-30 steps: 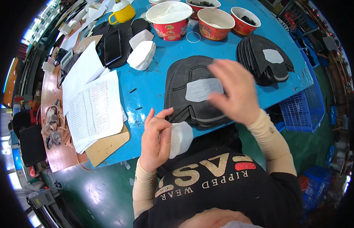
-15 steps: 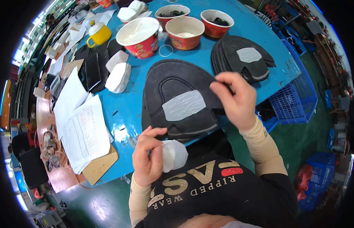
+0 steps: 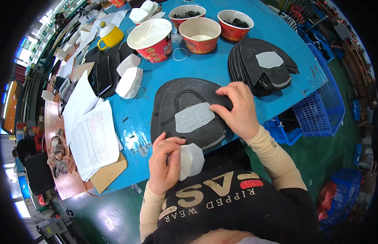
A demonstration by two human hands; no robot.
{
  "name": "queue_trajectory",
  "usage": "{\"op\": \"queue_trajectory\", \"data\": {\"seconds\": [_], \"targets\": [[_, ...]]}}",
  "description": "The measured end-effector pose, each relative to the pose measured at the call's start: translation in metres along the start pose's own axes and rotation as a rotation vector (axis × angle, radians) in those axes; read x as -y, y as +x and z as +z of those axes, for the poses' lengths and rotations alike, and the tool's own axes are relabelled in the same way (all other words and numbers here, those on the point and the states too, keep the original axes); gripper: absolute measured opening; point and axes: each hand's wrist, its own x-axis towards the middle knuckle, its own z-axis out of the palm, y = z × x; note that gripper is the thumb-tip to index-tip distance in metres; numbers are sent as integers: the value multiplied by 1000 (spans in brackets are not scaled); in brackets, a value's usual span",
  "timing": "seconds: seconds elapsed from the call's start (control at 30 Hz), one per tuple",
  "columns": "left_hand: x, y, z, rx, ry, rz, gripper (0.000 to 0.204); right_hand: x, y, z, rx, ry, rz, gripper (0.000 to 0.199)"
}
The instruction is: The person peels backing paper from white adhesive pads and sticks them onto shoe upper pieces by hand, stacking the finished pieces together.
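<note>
In front of me on the table lies a black pad (image 3: 162, 95), rounded at the far end and notched at the near edge, with a raised curved line. A pale grey patch (image 3: 193, 118) sits flat on its middle. My right hand (image 3: 240, 110) rests over the pad's right side, thumb tip at the patch's upper right corner, fingers bent and apart from the thumb. My left hand (image 3: 165, 166) pinches a few thin white patches (image 3: 192, 162) just off the near edge; its fingertips are next to the pad's lower left edge.
A stack of similar black pads (image 3: 248, 55) stands at the right. Paper tubs (image 3: 200, 38), a yellow lidded mug (image 3: 111, 37) and a pile of white patches (image 3: 130, 83) are farther back. Printed sheets (image 3: 95, 138) cover the left; a blue crate (image 3: 319, 114) stands beyond the right edge.
My right hand has moved left and down from the pad's right edge to the patch's corner. The black pad now sits lower and flatter. The left hand keeps its white patches.
</note>
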Motion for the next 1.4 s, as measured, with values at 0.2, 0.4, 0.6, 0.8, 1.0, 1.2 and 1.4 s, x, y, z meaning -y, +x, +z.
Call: {"op": "queue_trajectory", "data": {"seconds": [0.2,0.4,0.6,0.8,1.0,1.2,1.4], "targets": [[-4,-9,-7,-87,-135,14,5,9,22,-60,-276,586,277,15],[-6,3,2,-201,-267,-92,7,-163,93,-141,-149,421,373,24],[-3,27,19,-298,-357,-172,7,-127,85,-130,-375,-520,-98,30],[1,22,18,-337,-139,2,9,46,30,-48,280,645,-136,36],[2,13,-4,-301,20,42,14,66,21,-16,411,786,200,17],[48,8,-73,-520,292,-245,26,51,30,-4,238,1148,490,19],[19,17,-58,-432,735,173,42,61,23,3,157,1083,382,22]]}}
